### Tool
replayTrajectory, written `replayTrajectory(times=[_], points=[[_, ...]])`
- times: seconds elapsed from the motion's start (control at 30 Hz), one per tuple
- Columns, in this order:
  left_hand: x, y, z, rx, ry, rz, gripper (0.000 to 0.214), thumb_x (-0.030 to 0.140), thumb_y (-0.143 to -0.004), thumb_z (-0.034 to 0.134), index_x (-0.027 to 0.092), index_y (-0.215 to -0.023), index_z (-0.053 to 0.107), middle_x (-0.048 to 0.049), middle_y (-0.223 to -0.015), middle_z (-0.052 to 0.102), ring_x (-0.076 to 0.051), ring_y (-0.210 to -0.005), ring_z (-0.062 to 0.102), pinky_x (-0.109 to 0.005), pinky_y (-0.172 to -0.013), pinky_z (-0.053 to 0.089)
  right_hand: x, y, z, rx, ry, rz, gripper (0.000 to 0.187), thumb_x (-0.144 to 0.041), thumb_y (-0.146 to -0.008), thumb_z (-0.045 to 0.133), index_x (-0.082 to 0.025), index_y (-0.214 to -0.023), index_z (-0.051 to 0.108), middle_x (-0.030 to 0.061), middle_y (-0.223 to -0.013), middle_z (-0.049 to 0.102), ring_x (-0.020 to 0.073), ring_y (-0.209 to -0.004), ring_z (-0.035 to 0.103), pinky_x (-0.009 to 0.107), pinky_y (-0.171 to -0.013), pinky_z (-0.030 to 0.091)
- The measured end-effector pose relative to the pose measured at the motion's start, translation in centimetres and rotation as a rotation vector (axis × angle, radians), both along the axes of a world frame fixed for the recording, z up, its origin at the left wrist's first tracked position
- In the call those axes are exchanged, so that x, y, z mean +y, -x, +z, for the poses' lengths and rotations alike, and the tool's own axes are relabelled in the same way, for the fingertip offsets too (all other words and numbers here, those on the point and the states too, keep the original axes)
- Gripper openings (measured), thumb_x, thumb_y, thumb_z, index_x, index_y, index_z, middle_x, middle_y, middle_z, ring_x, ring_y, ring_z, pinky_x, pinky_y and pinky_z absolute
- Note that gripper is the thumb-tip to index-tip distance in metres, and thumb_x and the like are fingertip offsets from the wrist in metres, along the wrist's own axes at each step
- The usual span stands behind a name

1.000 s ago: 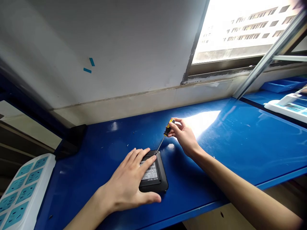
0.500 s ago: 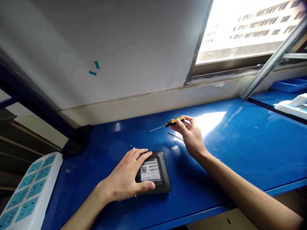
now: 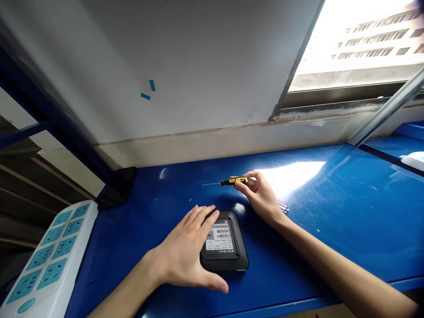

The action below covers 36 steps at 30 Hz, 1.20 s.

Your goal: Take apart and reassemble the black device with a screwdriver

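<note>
A small black square device (image 3: 225, 243) lies on the blue bench (image 3: 331, 221) with its white barcode label facing up. My left hand (image 3: 185, 254) rests on its left side, fingers spread over the top and thumb along the near edge. My right hand (image 3: 260, 194) is beyond the device, pinching the handle of a small yellow-and-black screwdriver (image 3: 228, 181). The screwdriver is level, its thin shaft pointing left above the bench.
A white power strip (image 3: 46, 258) with teal sockets lies at the near left. A black block (image 3: 121, 185) sits in the back left corner by the wall. A thin metal piece (image 3: 283, 206) lies just right of my right hand. A window is upper right.
The screwdriver tip lifted off the device's far corner and swung up to lie level, pointing left. My left hand slid leftward, uncovering the label. The view shifted to the left.
</note>
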State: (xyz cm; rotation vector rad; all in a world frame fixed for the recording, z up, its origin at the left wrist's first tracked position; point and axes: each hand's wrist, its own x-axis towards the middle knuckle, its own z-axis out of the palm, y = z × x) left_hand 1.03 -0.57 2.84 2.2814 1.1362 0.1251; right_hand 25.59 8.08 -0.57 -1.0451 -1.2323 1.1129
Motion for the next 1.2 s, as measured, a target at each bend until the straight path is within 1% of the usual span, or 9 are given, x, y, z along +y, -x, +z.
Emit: replayTrajectory(times=[0.2, 0.37, 0.5, 0.6, 0.73, 0.87, 0.93, 1.03, 1.2], points=[[-0.1, -0.2, -0.2, 0.042, -0.028, 0.003, 0.127, 0.074, -0.068, 0.08, 0.02, -0.165, 0.02, -0.014, -0.172, 0.016, -0.045, -0.157, 0.009, -0.064, -0.126, 0.018, 0.2, 0.1, -0.1, -0.028, -0.017, 0.007, 0.05, -0.056, -0.074, 0.084, -0.028, -0.096, 0.048, 0.0088, -0.111, 0.081, 0.0268, -0.109, 0.076, 0.044, -0.099, 0.057], [-0.2, -0.3, -0.4, 0.05, -0.073, -0.002, 0.124, 0.071, -0.069, 0.081, 0.02, -0.164, 0.02, -0.0141, -0.172, 0.018, -0.043, -0.157, 0.012, -0.061, -0.127, 0.018, 0.0, 0.3, 0.1, -0.037, -0.025, 0.01, 0.048, -0.055, -0.076, 0.082, -0.027, -0.095, 0.048, 0.0094, -0.113, 0.08, 0.0265, -0.109, 0.076, 0.045, -0.1, 0.057], [-0.3, -0.3, -0.4, 0.035, -0.084, -0.002, 0.121, 0.07, -0.07, 0.081, 0.02, -0.163, 0.023, -0.0148, -0.171, 0.02, -0.044, -0.157, 0.014, -0.063, -0.126, 0.02, 0.0, 0.4, 0.3, -0.026, -0.028, 0.005, 0.049, -0.054, -0.075, 0.084, -0.027, -0.094, 0.048, 0.0096, -0.111, 0.08, 0.0268, -0.108, 0.076, 0.045, -0.099, 0.057], [-0.3, -0.3, -0.2, 0.049, -0.076, 0.007, 0.123, 0.068, -0.068, 0.083, 0.018, -0.163, 0.022, -0.0152, -0.171, 0.021, -0.043, -0.157, 0.014, -0.061, -0.127, 0.02, 0.0, 0.2, 0.5, 0.006, -0.046, -0.024, 0.048, -0.054, -0.076, 0.084, -0.027, -0.096, 0.049, 0.0072, -0.107, 0.081, 0.0252, -0.107, 0.076, 0.044, -0.098, 0.058], [-0.3, -0.2, -0.1, 0.042, -0.09, 0.017, 0.125, 0.065, -0.068, 0.084, 0.017, -0.163, 0.02, -0.0168, -0.169, 0.025, -0.042, -0.156, 0.019, -0.061, -0.126, 0.023, 0.3, -0.7, 1.1, 0.073, -0.066, -0.104, 0.044, -0.055, -0.081, 0.078, -0.027, -0.104, 0.052, 0.0022, -0.099, 0.079, 0.0206, -0.094, 0.076, 0.04, -0.089, 0.06], [-0.1, 0.1, -0.2, 0.046, -0.132, 0.043, 0.121, 0.064, -0.068, 0.083, 0.013, -0.161, 0.026, -0.0185, -0.167, 0.031, -0.041, -0.155, 0.024, -0.059, -0.127, 0.023, 0.4, -1.6, 1.8, 0.217, -0.006, -0.162, 0.041, -0.053, -0.081, 0.079, -0.026, -0.105, 0.059, -0.0008, -0.09, 0.076, 0.015, -0.076, 0.072, 0.032, -0.076, 0.059], [0.0, 0.2, -0.3, 0.036, -0.141, 0.073, 0.118, 0.063, -0.068, 0.083, 0.013, -0.16, 0.028, -0.0191, -0.165, 0.033, -0.043, -0.154, 0.025, -0.061, -0.126, 0.025, 0.2, -1.8, 2.1, 0.251, 0.035, -0.134, 0.039, -0.052, -0.081, 0.079, -0.026, -0.106, 0.061, -0.0007, -0.089, 0.076, 0.0139, -0.074, 0.069, 0.03, -0.073, 0.057], [0.2, 0.5, -0.4, 0.001, -0.148, 0.111, 0.117, 0.063, -0.068, 0.083, 0.016, -0.16, 0.028, -0.0188, -0.165, 0.035, -0.045, -0.154, 0.025, -0.063, -0.124, 0.028, -0.4, -1.4, 2.6, 0.248, 0.097, -0.022, 0.035, -0.049, -0.084, 0.075, -0.028, -0.108, 0.063, 0.0004, -0.091, 0.075, 0.0149, -0.074, 0.067, 0.031, -0.072, 0.056], [0.4, 0.7, -0.7, 0.025, -0.148, 0.118, 0.119, 0.065, -0.069, 0.082, 0.017, -0.161, 0.024, -0.0191, -0.166, 0.033, -0.046, -0.154, 0.023, -0.064, -0.124, 0.027, -1.6, -0.4, 2.9, 0.223, 0.127, 0.123, 0.033, -0.044, -0.087, 0.07, -0.027, -0.113, 0.063, 0.002, -0.094, 0.075, 0.0159, -0.077, 0.064, 0.033, -0.073, 0.054]])
